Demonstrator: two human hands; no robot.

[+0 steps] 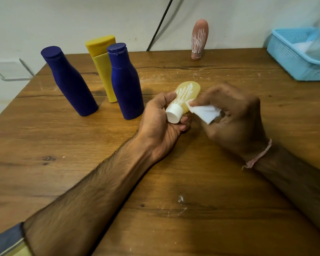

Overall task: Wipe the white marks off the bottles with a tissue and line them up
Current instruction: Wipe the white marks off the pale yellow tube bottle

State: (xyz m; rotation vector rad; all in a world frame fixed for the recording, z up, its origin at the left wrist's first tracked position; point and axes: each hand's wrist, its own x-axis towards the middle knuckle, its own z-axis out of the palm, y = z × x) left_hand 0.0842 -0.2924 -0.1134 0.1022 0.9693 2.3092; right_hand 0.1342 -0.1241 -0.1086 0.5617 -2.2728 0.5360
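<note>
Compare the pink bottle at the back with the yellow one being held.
The pink bottle stands upright at the back of the table, untouched; the held bottle lies tilted in the left hand, the right hand holding a tissue at its side. The pink bottle is opaque with a pink cap; the held bottle is translucent yellow with a white cap. Both carry white scribbled marks.
</note>
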